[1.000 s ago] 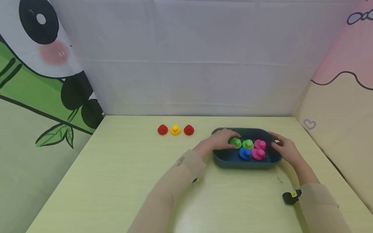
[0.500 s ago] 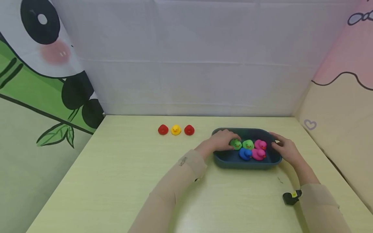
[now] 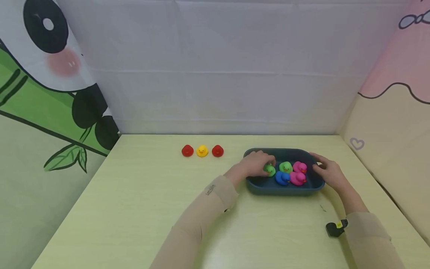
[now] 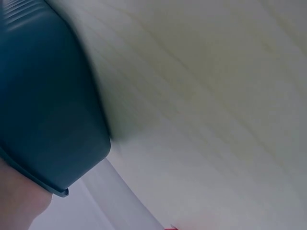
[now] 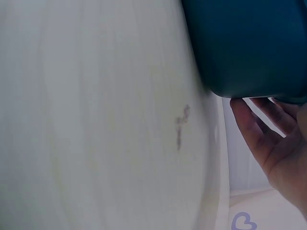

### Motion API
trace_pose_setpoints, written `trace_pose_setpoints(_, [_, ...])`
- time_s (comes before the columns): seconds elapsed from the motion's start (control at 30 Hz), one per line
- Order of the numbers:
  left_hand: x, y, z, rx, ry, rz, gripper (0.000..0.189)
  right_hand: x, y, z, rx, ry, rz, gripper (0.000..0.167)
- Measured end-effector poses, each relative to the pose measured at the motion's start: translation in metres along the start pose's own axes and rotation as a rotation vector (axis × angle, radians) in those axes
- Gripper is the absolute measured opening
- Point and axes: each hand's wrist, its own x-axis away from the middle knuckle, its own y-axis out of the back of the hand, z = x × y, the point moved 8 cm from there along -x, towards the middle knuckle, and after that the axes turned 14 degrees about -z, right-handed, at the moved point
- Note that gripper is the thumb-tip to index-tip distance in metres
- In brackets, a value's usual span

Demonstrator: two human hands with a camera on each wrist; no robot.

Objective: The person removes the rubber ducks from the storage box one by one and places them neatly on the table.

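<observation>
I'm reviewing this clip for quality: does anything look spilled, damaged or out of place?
A small dark mark on the tabletop, near the right front corner of the tray. It looks odd against the pale surface; stain or scuff, I can't tell.

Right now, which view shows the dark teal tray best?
The head view: it shows the tray from above, with its rim and inside, though the left hand covers part. Each wrist view shows only a piece of its outside.
</observation>
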Motion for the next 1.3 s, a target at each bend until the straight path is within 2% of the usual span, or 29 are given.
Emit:
trace_pose_setpoints(0.27, [0.001,0.003,-0.002,-0.012,-0.005,-0.022,0.03,0.001,-0.001,-0.002,0.004,-0.005,-0.002,0.047])
trace_pose_setpoints(0.47, [0.001,0.01,-0.002,0.035,0.003,-0.096,0.031,0.0,-0.001,-0.002,0.003,-0.004,-0.001,0.047])
trace_pose_setpoints(0.77, [0.003,0.015,0.005,0.078,0.058,-0.181,0.033,-0.001,-0.003,-0.005,0.014,-0.02,0.01,0.048])
trace_pose_setpoints(1.1, [0.015,0.027,0.007,0.093,0.098,-0.291,0.031,-0.002,-0.002,-0.001,0.006,0.002,-0.012,0.046])
trace_pose_setpoints(1.3, [0.023,0.038,-0.001,0.102,0.101,-0.334,0.032,-0.001,-0.004,-0.002,-0.011,-0.02,0.008,0.048])
